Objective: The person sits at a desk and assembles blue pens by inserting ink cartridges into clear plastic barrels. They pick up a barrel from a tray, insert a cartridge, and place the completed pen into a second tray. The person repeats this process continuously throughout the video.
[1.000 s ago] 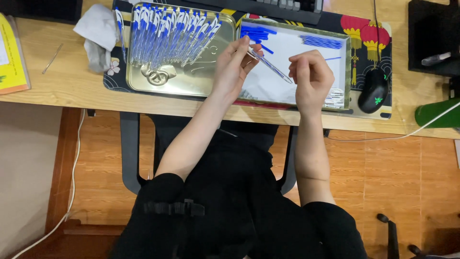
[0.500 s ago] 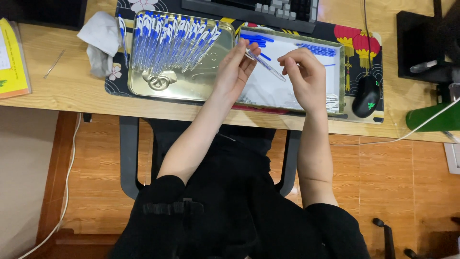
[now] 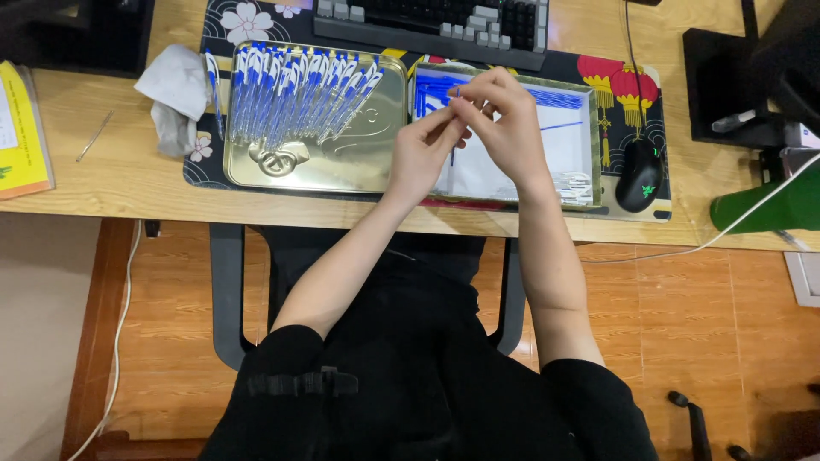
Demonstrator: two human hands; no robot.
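Change: Whereas half a second ago your hands stood apart over the white tray (image 3: 571, 128) with a thin pen part stretched between them, they now meet fingertip to fingertip above that tray's left half; the part (image 3: 455, 92) shows only as a small blue tip above the fingers.
Meaning: Judged from this closing, the two pieces are being pushed together, so one more pen is probably near assembly.
Left hand (image 3: 424, 152): Your wrist lies over the near rim of the white tray, fingers curled upward and pinching the small blue part from below.
Right hand (image 3: 504, 124): Your forearm rises from the near edge of the desk (image 3: 102, 183); the hand arches over the tray, fingers bent down and pinching the same part from above.
Grip: Both hands are clenched on the part; how much of it lies inside the fingers cannot be told.
Gold tray (image 3: 342, 162): Just left of the white tray, touching it; a row of blue-and-white pens (image 3: 290, 94) fills its far half.
Refills (image 3: 559, 100): Thin blue rods lie along the far side of the white tray.
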